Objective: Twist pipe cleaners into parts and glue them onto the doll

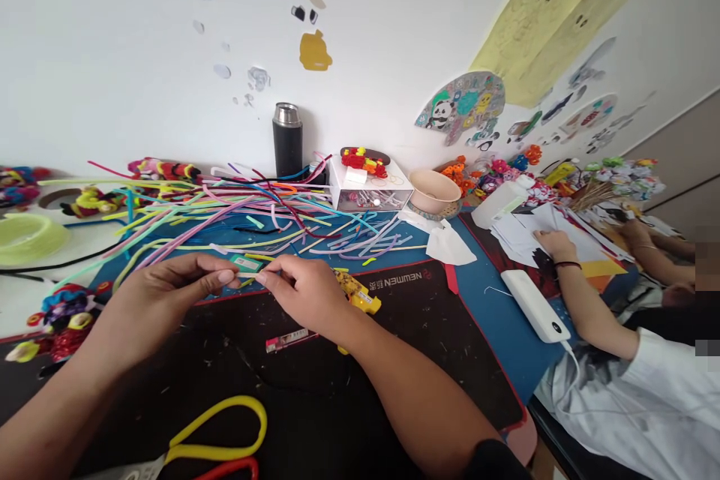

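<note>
My left hand (169, 292) and my right hand (304, 292) meet above the dark desk mat, each with thumb and forefinger pinched together. A small green piece with a white label (247, 262) shows between the fingertips; whether it is held or lies behind them I cannot tell. A thin pale strand seems to run between the two pinches. Below the right hand lies a narrow pink packet (288, 340), and a yellow object (365, 301) is partly hidden behind that wrist. Scissors with yellow and red handles (217, 453) rest near the front edge of view.
Many coloured pipe cleaners (225, 214) spread across the back. Behind them stand a black thermos (288, 142), a white box (368, 187) and a beige bowl (434, 191). Fuzzy dolls (64, 319) lie left. At right, a co-worker's hand (556, 246) touches papers near a white power bank (534, 306).
</note>
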Motion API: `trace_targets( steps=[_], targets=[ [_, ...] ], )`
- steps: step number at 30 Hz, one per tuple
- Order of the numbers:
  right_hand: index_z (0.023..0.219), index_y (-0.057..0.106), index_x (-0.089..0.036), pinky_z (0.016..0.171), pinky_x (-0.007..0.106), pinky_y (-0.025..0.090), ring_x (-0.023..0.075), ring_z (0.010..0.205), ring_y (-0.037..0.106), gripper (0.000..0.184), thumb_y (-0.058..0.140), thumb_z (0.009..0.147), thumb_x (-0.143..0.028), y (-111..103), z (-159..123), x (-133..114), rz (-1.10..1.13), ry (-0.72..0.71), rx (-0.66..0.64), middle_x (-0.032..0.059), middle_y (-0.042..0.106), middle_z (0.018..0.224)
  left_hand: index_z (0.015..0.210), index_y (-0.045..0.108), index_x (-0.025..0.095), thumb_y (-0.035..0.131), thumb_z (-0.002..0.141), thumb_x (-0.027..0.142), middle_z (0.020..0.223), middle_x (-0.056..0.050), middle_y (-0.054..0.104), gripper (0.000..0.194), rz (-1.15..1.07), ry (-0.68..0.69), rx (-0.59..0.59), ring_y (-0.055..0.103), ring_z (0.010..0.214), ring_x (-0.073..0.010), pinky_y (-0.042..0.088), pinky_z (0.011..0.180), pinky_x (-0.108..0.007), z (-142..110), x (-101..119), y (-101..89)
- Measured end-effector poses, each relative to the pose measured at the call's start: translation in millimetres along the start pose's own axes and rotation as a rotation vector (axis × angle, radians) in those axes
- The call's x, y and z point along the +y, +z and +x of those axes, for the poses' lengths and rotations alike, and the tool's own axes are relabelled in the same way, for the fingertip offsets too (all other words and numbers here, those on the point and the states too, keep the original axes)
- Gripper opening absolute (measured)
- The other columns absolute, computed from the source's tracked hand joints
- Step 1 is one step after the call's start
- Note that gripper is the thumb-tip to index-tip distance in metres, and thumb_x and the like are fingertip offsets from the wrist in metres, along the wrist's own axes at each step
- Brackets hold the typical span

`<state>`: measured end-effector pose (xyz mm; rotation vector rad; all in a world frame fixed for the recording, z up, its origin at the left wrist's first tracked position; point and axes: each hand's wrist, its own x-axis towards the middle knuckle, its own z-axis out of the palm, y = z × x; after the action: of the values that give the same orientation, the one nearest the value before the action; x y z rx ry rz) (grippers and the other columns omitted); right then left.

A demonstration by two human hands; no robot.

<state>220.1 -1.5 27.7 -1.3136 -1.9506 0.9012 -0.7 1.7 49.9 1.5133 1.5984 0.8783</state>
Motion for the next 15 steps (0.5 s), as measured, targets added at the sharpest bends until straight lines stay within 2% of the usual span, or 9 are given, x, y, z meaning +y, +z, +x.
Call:
trace_targets(
  steps=[6,12,15],
  targets=[
    [0.101,0.081,-0.023,0.066,0.027,0.038,0.0143,0.067,0.057,0.023,0.068,0.107,-0.041,-0.5,0.9,1.8,0.054,-0.002,0.017,-0.0027,0.068,0.074,0.078,0.083,0.033,0.068,0.066,0.075,0.09,-0.002,0.086,0.046,0.114,0.013,0.051,0.077,0.093,-0.0357,0.056,0.091,-0.042,-3.0,2.6,2.7],
    [0.099,0.081,-0.023,0.065,0.027,0.038,0.0149,0.067,0.058,0.023,0.067,0.107,-0.04,-0.9,0.4,2.5,0.048,-0.003,0.02,-0.0016,0.071,0.076,0.079,0.081,0.032,0.065,0.073,0.076,0.088,-0.002,0.085,0.047,0.182,0.127,0.034,0.075,0.084,-0.0318,0.058,0.085,-0.038,-0.8,-3.4,2.9],
    [0.099,0.081,-0.023,0.065,0.027,0.038,0.0146,0.066,0.057,0.023,0.067,0.107,-0.041,-0.7,0.8,3.5,0.049,0.003,0.018,-0.0019,0.071,0.076,0.079,0.08,0.032,0.063,0.075,0.076,0.087,-0.002,0.084,0.047,0.197,0.136,0.013,0.076,0.084,-0.0315,0.057,0.083,-0.038,-0.3,-4.7,2.1]
  ],
)
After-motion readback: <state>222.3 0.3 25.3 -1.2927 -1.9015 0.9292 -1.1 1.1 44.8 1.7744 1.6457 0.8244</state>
